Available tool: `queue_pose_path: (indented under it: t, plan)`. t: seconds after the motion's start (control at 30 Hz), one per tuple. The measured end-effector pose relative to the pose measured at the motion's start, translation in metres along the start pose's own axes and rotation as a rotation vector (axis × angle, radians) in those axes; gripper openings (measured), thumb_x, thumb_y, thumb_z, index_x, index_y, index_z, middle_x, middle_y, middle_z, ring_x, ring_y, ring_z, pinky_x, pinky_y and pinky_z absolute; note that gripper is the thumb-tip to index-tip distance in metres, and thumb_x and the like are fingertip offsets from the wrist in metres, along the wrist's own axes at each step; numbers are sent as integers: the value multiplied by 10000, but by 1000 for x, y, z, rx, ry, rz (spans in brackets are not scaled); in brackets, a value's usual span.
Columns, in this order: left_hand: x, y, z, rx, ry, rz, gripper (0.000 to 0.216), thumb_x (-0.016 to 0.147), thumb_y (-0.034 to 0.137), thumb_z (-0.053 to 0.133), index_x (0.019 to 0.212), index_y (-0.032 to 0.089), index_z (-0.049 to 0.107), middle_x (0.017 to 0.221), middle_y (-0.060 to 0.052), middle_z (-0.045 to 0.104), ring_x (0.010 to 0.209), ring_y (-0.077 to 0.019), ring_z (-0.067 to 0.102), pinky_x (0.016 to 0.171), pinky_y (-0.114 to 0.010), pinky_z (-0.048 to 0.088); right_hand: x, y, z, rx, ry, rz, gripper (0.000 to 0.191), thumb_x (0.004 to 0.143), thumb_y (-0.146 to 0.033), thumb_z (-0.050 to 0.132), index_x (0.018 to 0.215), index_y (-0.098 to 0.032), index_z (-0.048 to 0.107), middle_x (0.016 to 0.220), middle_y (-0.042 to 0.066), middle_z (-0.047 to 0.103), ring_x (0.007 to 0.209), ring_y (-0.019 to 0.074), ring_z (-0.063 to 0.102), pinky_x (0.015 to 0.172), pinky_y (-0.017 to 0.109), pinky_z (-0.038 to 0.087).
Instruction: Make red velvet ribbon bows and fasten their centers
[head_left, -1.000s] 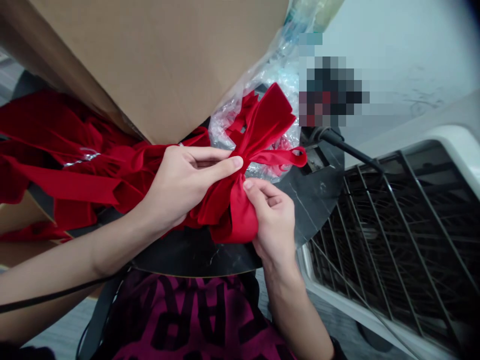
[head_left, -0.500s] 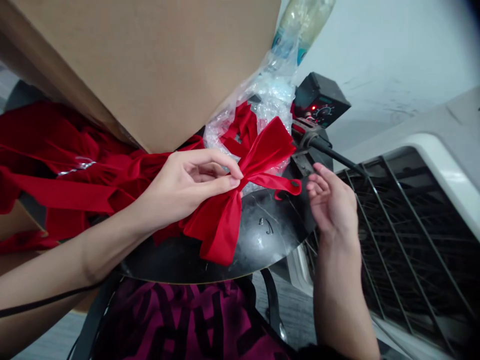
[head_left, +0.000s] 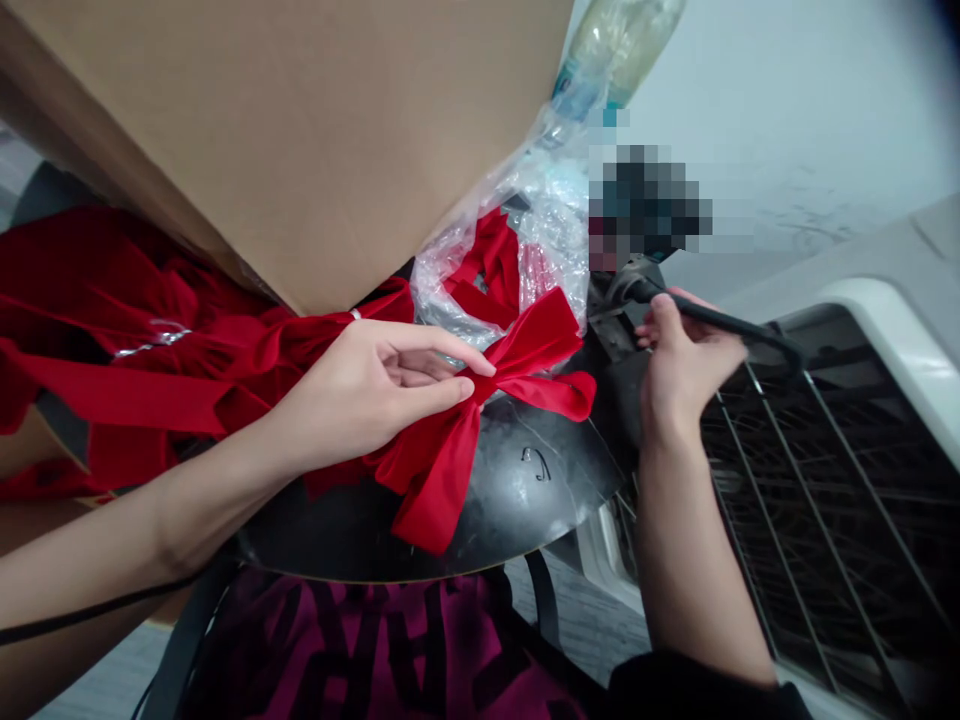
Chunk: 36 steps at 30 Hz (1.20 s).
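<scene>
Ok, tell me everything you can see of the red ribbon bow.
The glossy red ribbon bow has a tight centre knot, a broad upper loop, a narrower loop to the right and a wide tail spreading downward. It looks like satin or velvet. It lies on a dark round marble-look surface, against clear bubble wrap, with the left hand pinching its centre.

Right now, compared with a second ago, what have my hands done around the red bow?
Your right hand let go of the red ribbon bow, moved off to the right and took hold of a black cable. Your left hand stayed where it was, pinching the bow's centre.
</scene>
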<state>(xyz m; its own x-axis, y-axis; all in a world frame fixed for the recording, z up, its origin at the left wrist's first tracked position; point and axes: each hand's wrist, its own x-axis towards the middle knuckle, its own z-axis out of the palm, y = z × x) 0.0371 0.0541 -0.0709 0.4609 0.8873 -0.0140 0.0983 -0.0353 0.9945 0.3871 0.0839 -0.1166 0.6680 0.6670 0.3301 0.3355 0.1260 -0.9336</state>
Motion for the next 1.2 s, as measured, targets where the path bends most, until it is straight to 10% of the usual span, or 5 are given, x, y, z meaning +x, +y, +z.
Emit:
queue_pose_path:
  t: [0.37,0.63,1.2]
  plan:
    - [2,-7,8,121,57,-106,211,778,157,792,947,251,878,884,-7,853,846,-200,820,827,-247,662,-89,-52,-3,149,404,-733,83,827,-241,689,775,-209,746,645,-31,522,442,84,505,432,245,330]
    - [-1,-18,11,243,73,-72,241,786,200,781,1006,237,872,924,-28,855,864,-236,827,842,-293,671,-154,-63,21,122,184,-646,95,750,-310,732,772,-219,744,628,-12,600,482,154,602,437,305,443]
    - [-4,-19,12,332,54,-23,285,801,194,767,1059,261,866,877,8,847,811,-219,811,772,-283,655,-159,-64,23,-74,47,-762,56,806,-288,704,828,-237,711,669,0,663,531,150,615,486,310,530]
